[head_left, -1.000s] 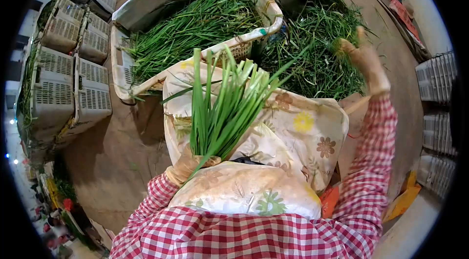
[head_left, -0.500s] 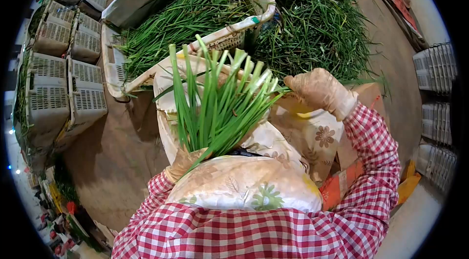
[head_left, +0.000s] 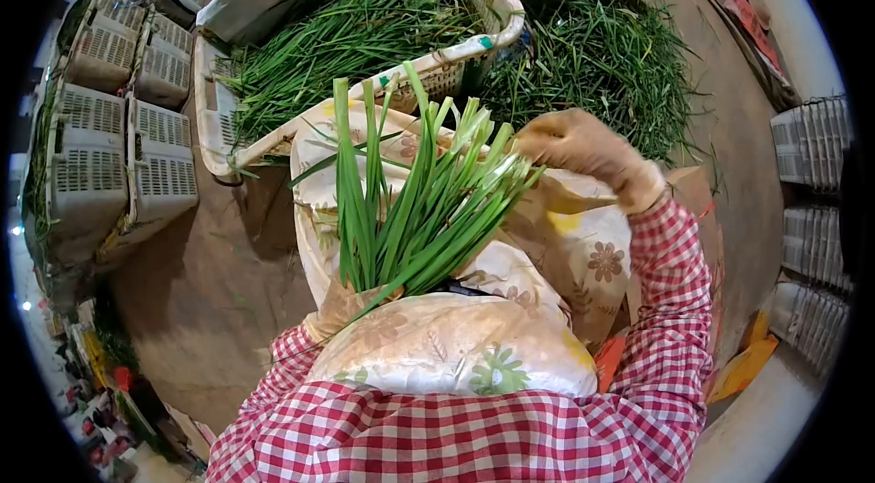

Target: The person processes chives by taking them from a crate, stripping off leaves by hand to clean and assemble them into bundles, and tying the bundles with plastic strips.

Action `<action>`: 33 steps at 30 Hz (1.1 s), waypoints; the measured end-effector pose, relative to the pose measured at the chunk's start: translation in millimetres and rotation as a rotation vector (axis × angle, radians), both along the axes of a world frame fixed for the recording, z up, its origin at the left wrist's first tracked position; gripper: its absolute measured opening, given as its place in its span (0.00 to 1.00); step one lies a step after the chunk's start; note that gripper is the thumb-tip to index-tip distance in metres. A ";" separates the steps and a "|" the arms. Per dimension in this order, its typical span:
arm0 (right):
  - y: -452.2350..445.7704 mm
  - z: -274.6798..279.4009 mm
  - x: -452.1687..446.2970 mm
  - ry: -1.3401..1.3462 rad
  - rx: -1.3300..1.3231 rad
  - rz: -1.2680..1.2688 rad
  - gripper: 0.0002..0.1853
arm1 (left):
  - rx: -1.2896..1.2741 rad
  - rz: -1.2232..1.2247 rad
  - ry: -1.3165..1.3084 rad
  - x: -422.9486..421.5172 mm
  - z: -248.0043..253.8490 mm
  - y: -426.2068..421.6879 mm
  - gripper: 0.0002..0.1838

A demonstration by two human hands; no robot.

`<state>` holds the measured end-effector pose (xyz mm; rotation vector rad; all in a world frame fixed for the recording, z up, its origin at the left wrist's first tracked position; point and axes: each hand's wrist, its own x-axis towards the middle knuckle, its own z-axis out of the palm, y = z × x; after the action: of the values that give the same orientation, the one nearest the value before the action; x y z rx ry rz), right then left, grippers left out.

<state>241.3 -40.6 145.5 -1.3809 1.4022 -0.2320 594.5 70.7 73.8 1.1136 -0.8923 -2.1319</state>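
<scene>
The left hand (head_left: 344, 308) is clutching greens (head_left: 415, 232); at their two o'clock, the right hand (head_left: 579, 150) is blurring, its grip unclear.

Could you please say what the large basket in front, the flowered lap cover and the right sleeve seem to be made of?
The large basket looks like dull pale plastic, given its slotted wall and rounded rim. The flowered lap cover has a slight sheen and soft folds, so perhaps coated cloth or plastic sheeting. The right sleeve, softly creased, seems matte fabric.
</scene>
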 end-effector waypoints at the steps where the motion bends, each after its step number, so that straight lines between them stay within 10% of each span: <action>1: 4.9 -0.9 12.4 0.041 -0.072 0.064 0.23 | 0.008 0.012 0.007 1.6 -2.2 -0.2 0.22; 6: 13.1 -7.3 25.4 0.059 -0.858 0.236 0.13 | -0.143 0.072 -0.120 5.0 -4.4 2.6 0.26; 8: 10.2 -11.2 17.6 0.194 -1.144 0.369 0.12 | 0.290 0.192 0.102 -7.0 11.9 -11.2 0.27; 10: 2.7 -25.1 -3.4 -0.075 -1.291 0.002 0.13 | 0.321 0.144 0.113 -5.9 10.2 -12.9 0.25; 12: -2.1 -6.1 -39.5 0.167 -0.974 -0.218 0.13 | 0.074 0.140 0.018 -4.3 2.7 -9.0 0.25; 14: -18.6 -21.5 -91.9 0.993 -0.901 -0.162 0.13 | -0.039 0.112 -0.084 6.0 -6.1 -4.2 0.26; 17: -33.6 -37.5 -119.5 1.593 -1.261 -0.289 0.16 | -0.138 0.056 -0.210 -3.2 7.1 -4.1 0.25; 18: -32.7 -37.7 -90.1 1.551 -1.214 -0.377 0.25 | -0.065 0.021 -0.178 4.6 -5.1 -1.2 0.23; 20: -30.9 -5.1 -24.6 0.324 -1.223 -0.078 0.34 | 0.229 0.123 -0.057 -1.0 4.3 -1.4 0.22; 24: -6.6 -14.5 34.0 0.759 -1.198 0.739 0.17 | -0.181 0.057 -0.215 -3.3 -2.4 -7.8 0.23; 33: -1.7 -12.3 -10.8 0.812 -1.436 0.872 0.18 | -0.041 0.027 -0.115 11.5 -29.6 -7.5 0.32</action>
<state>230.5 -42.3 133.2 -3.4206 0.9606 -0.0530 606.0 63.2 44.3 1.2305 -0.9627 -2.0362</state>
